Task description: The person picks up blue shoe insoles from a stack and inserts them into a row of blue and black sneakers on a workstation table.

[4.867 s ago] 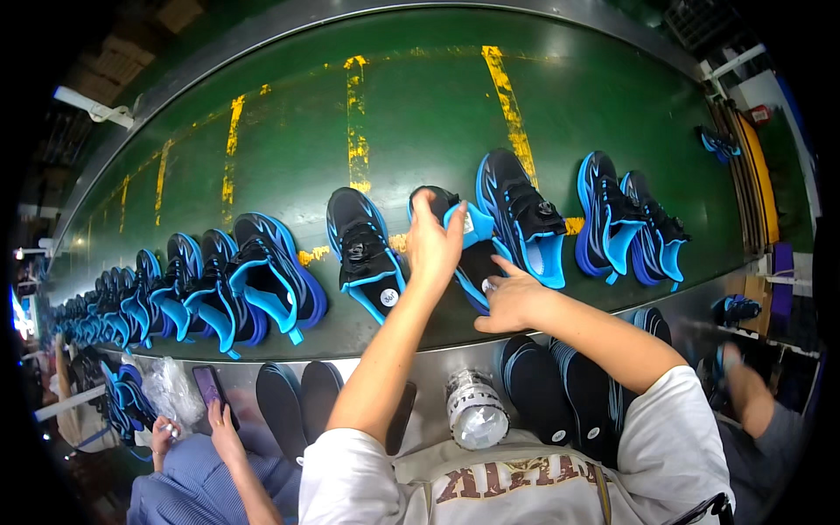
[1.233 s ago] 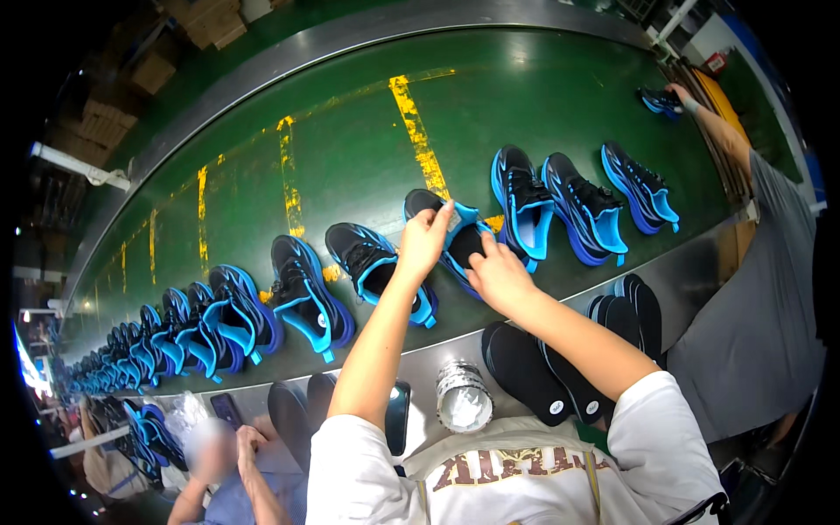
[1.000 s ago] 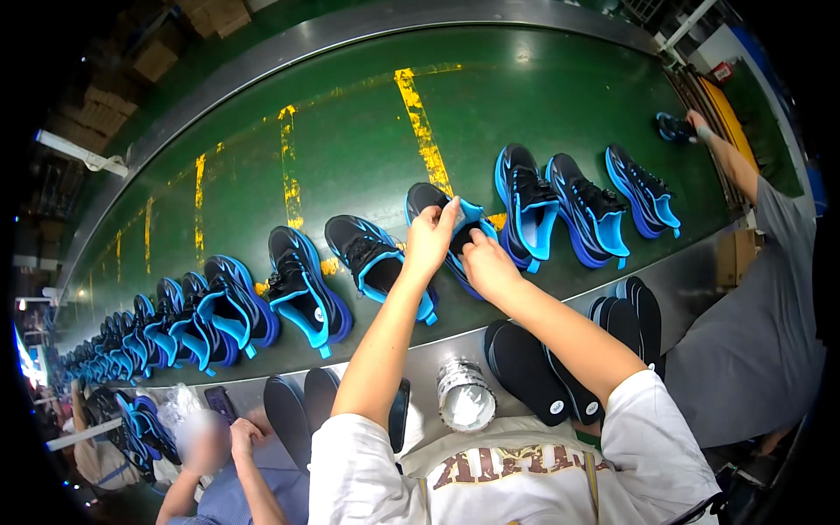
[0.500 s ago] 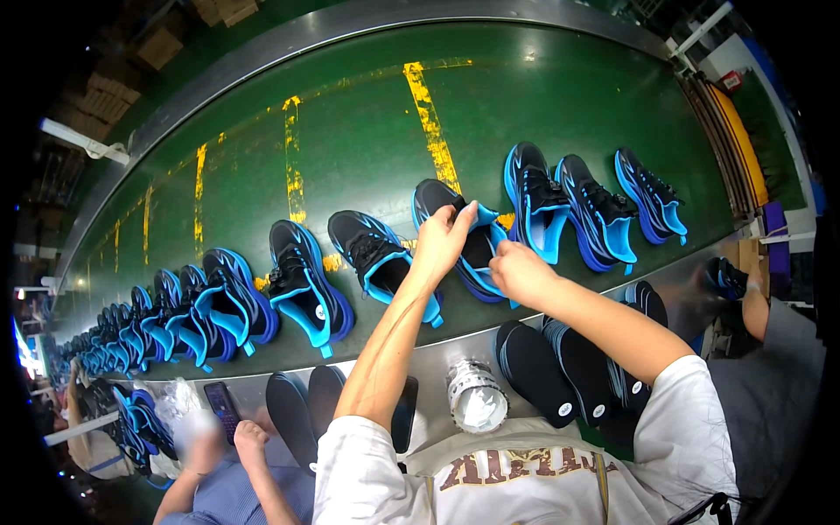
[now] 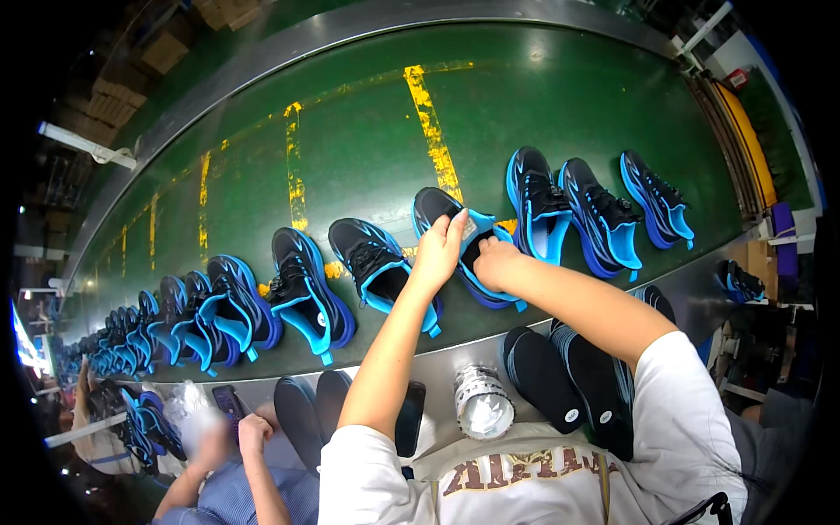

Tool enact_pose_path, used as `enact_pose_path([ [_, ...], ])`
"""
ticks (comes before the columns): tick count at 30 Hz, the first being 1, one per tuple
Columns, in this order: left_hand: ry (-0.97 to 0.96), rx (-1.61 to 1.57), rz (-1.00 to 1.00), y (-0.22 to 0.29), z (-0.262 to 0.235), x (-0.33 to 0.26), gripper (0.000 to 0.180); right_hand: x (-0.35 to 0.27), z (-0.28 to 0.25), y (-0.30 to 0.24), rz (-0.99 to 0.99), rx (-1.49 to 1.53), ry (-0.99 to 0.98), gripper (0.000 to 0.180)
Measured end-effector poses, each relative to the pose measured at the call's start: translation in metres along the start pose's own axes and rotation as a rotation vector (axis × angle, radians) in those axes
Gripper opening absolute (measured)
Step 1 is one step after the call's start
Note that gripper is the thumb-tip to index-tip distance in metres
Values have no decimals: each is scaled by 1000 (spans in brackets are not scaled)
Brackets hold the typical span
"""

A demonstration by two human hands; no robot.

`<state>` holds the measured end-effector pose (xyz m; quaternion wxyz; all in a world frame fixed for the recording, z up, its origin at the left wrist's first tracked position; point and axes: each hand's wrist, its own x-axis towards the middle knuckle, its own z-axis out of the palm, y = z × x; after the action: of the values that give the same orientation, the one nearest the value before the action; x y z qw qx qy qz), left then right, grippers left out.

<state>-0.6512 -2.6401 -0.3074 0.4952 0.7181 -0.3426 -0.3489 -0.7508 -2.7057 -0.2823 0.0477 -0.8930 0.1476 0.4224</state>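
Note:
A black and blue sneaker (image 5: 434,203) lies on the green belt in front of me, toe pointing away. My left hand (image 5: 441,248) pinches its tongue, which is pulled up and shows a pale label. Curled fingers of my right hand (image 5: 497,263) reach into the shoe's opening; their tips are hidden, and what they hold I cannot make out. Just left of my left wrist is another sneaker (image 5: 367,249) with its blue lining showing. To the right of my hands stands a further sneaker (image 5: 531,188), laced.
Sneakers line the green belt (image 5: 350,131) to both sides. On the metal ledge near me lie black insoles (image 5: 547,385), a clear roll-shaped container (image 5: 484,404) and a dark phone (image 5: 409,420). At lower left a co-worker's hand (image 5: 254,430) is beside another phone (image 5: 229,404).
My right hand has moved from the sneaker's heel collar forward into its opening. The left hand stays at the tongue. My view has shifted slightly.

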Motion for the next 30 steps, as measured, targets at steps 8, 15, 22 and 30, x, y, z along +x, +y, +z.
enact_pose_path([
  [8,172,-99,-109,-8,4,6,38,30,20,6,-204,-291,71,25],
  [15,335,620,562,4,3,5,26,-35,-4,28,-360,-23,-17,45],
  [22,-1,896,512,25,-1,4,45,-48,30,16,-234,190,286,46],
  [30,4,955,595,24,0,-33,28,-108,107,2,-160,439,1116,13],
])
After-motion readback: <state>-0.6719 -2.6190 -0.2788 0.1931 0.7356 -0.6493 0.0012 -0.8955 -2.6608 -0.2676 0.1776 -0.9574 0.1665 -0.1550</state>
